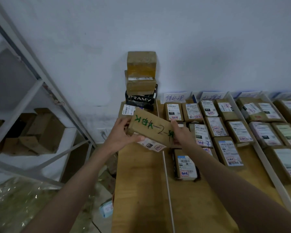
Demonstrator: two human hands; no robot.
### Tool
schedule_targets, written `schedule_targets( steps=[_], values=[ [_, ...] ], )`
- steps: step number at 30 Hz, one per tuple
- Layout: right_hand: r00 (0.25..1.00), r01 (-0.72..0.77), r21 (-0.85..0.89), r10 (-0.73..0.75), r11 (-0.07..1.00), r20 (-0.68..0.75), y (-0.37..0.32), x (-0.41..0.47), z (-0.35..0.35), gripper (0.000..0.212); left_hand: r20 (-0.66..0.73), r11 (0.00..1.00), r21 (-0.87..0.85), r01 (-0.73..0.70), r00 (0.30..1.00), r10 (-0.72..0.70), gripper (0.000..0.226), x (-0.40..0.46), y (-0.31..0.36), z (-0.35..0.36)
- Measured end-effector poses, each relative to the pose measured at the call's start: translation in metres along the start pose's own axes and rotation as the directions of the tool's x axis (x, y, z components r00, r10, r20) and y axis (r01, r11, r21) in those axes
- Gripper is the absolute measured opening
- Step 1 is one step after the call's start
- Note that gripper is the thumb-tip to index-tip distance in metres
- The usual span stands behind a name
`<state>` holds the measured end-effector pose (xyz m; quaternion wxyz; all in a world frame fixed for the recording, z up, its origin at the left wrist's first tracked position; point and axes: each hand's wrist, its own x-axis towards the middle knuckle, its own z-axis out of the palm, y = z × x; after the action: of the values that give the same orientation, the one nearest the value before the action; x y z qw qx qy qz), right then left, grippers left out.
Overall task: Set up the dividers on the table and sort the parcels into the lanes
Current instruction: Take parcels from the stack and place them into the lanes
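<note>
**Marked parcel held at the stack, lanes off to the right**

Held between both hands: cardboard parcel with green marker writing (pixel 151 127), just in front of the parcel stack (pixel 140 84) by the wall. Long axis slanting from upper left to lower right. Left hand (pixel 120 133) gripping the left end, right hand (pixel 181 132) gripping the right. Filled lanes past the white divider (pixel 166 175), right of the stack; right hand nearer them.

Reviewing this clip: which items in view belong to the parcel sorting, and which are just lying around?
Part of the job:
- marked parcel, gripped by left hand and right hand
- stacked parcels
- sorted parcels
- white divider
- lane label
- table

Lying about:
- metal shelving
- empty cartons
</note>
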<state>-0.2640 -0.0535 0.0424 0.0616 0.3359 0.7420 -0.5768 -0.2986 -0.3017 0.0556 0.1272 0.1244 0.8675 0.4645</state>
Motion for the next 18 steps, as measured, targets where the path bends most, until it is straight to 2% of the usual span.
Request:
schedule_targets(
  steps=[2, 4, 8, 12, 15, 18],
  values=[
    [0.998, -0.053, 0.059, 0.052, 0.997, 0.02, 0.002, -0.005, -0.008, 0.058, -0.029, 0.998, 0.039, -0.056, 0.998, 0.057, 0.08, -0.004, 0.009, 0.0],
    [0.998, -0.058, 0.145, 0.052, 0.988, 0.042, 0.003, -0.012, -0.012, 0.06, -0.094, 0.997, 0.04, -0.06, 0.994, 0.063, 0.059, -0.007, 0.014, 0.002],
    [0.993, 0.102, 0.2, -0.113, 0.974, 0.043, -0.003, -0.032, -0.018, 0.049, -0.192, 1.0, -0.018, 0.015, 0.981, -0.018, 0.03, -0.006, 0.027, 0.002],
    [0.97, 0.213, 0.167, -0.229, 0.963, 0.083, 0.003, -0.049, -0.022, 0.032, -0.192, 0.991, -0.089, 0.103, 0.974, -0.119, 0.031, -0.004, 0.033, 0.004],
    [0.954, 0.27, 0.14, -0.284, 0.953, 0.097, 0.009, -0.055, -0.024, 0.033, -0.189, 0.989, -0.092, 0.119, 0.973, -0.134, 0.029, -0.005, 0.036, 0.009],
    [0.953, 0.264, 0.125, -0.279, 0.956, 0.116, 0.017, -0.058, -0.028, 0.032, -0.183, 0.99, -0.091, 0.11, 0.975, -0.126, 0.027, -0.008, 0.037, 0.013]
  ],
)
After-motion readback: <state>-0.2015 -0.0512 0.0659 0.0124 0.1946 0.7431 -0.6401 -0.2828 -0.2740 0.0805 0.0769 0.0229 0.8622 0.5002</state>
